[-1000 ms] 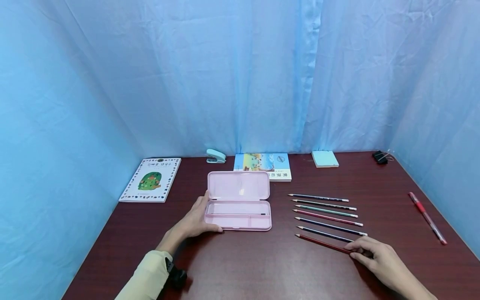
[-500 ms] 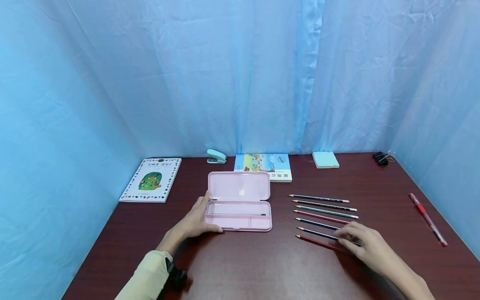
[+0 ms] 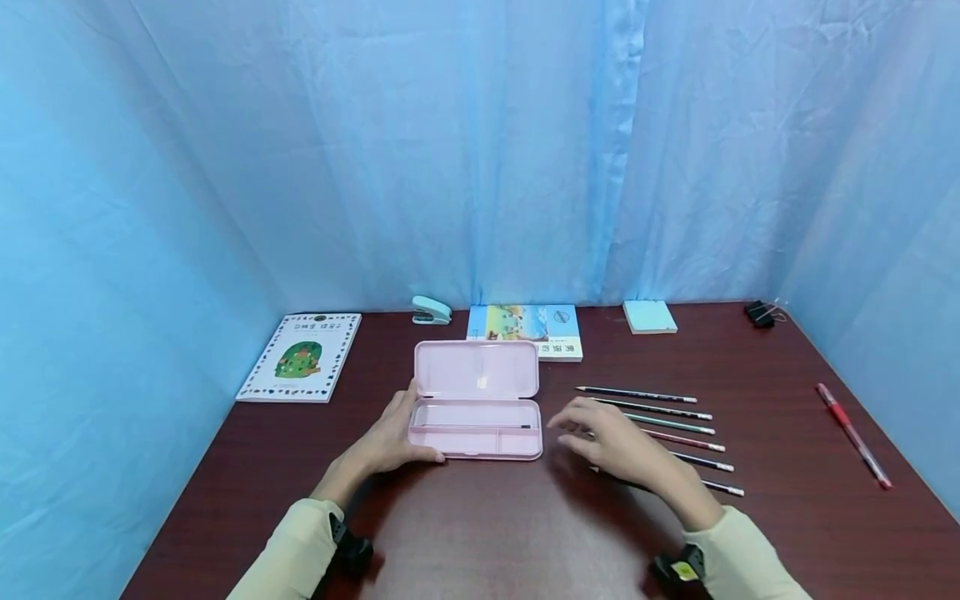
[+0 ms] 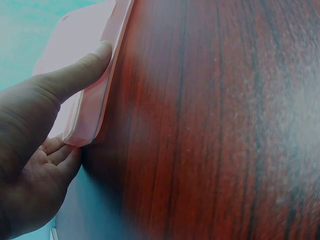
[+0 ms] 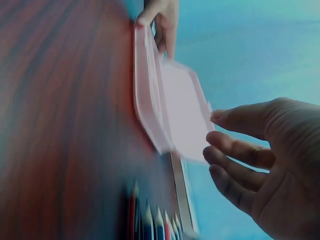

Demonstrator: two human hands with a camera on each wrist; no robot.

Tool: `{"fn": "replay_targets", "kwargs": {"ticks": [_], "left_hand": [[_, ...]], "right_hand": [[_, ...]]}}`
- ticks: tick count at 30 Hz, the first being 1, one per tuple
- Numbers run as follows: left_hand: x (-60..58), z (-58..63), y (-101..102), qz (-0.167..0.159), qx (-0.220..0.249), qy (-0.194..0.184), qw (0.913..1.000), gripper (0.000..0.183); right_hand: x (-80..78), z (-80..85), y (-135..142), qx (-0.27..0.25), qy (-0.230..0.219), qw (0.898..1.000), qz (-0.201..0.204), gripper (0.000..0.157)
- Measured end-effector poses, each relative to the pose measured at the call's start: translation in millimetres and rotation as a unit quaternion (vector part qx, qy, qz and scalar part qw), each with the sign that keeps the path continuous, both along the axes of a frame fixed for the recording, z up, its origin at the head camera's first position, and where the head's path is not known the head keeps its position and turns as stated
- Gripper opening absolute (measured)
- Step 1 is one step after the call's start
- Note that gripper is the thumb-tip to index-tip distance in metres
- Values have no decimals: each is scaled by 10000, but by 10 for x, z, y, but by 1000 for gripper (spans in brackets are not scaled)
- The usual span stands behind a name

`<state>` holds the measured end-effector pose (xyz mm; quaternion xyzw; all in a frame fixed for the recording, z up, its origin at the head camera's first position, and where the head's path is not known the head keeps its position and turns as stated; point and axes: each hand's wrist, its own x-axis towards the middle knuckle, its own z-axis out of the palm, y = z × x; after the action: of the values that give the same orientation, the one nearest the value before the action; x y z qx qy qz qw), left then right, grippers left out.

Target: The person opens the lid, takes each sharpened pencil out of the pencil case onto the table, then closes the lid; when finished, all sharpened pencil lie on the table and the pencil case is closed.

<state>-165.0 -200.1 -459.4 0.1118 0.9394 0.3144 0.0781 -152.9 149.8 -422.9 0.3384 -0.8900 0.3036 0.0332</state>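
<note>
In the head view, the pink pencil case [image 3: 476, 457] lies with its lid raised toward the back. A thin dark-ended stick [image 3: 525, 427] rests along its inner divider. My left hand [image 3: 386, 437] grips the case's left end, thumb along the front edge and fingers round the side. My right hand [image 3: 611, 437] hovers just right of the case with bent, loosely spread fingers. Nothing shows between thumb and fingers in the right wrist view. A row of pencils [image 3: 697, 446] lies beneath and beyond it; the hand and wrist hide parts of the nearer ones, including the front red pencil [image 5: 133, 212].
Behind the case lie a picture book [image 3: 562, 333] and a mint stapler [image 3: 431, 311]. A white book [image 3: 300, 360] is at the left. Sticky notes [image 3: 650, 317] and a black binder clip [image 3: 762, 314] sit at the back right, with a red pen [image 3: 853, 435] nearer the right edge.
My right hand has left the blunt ends of the front pencils and moved left and slightly back, close to the case. The left hand and the case have stayed in place.
</note>
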Motion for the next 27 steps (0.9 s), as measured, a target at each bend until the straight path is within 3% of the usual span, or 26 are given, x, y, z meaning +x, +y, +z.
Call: {"fn": "replay_targets", "kwargs": {"ticks": [5,12,19,27], "left_hand": [[-3,2,-5,14,-6,1,10000,127],[-4,-4,-8,-18,11,22,10000,128],[-14,-11,-8,-48,47,42,10000,129],[-5,-2,-3,-21,32,23,10000,128]], "right_hand": [[-118,-49,-352,-60,-472,9987,172,20],[-198,-210,-695,230,-363,9983,384,22],[-213,-243,-835,738,-135,9970,197,21],[-345,-245,-871,871,-414,9950,250,16]]}}
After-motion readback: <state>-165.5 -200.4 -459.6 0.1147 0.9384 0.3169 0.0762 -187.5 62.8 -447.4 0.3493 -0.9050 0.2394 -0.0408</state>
